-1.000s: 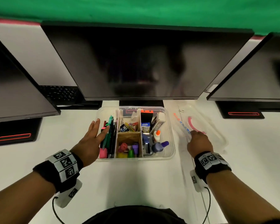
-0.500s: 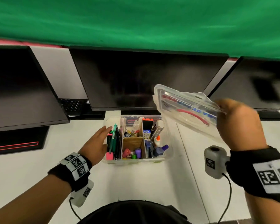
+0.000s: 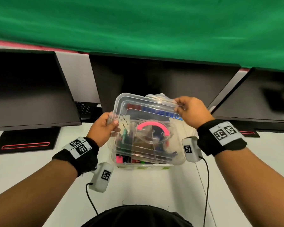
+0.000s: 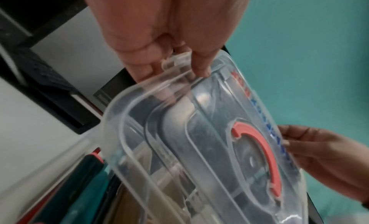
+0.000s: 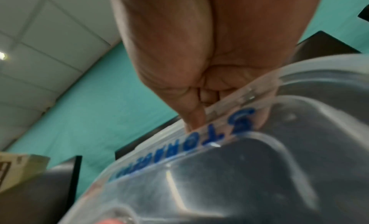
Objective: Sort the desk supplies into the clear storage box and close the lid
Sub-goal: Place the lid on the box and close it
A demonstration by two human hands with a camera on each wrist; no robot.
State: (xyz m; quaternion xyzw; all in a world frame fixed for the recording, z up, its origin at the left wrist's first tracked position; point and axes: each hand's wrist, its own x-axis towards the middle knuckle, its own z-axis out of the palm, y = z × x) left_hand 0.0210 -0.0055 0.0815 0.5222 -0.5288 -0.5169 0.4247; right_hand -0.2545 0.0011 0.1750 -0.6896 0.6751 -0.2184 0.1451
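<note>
Above the white desk (image 3: 39, 169), the clear lid (image 3: 146, 122) is held tilted over the clear storage box (image 3: 175, 159), its far edge raised and its near edge low towards the box's front rim; whether that edge touches the rim cannot be told. The left hand (image 3: 103, 128) pinches the lid's left short edge at a latch tab (image 4: 175, 61), thumb on one face and fingers behind; the right hand (image 3: 191, 110) pinches the far right edge beside the blue lettering (image 5: 199, 148), fingers curled tightly round the rim. Holding two opposite sides in this way probably keeps the lid square to the box, so that all four edges can seat together. Through the clear plastic and below its near edge the sorted supplies show: pens (image 3: 125, 136) upright in the left compartment and a pink eraser (image 3: 119, 159) at the front. The pink handle arc (image 3: 152, 126) marks the lid's centre. By this reckoning sorting is finished and only lowering and latching remain; a skewed descent might catch the tall pens
</note>
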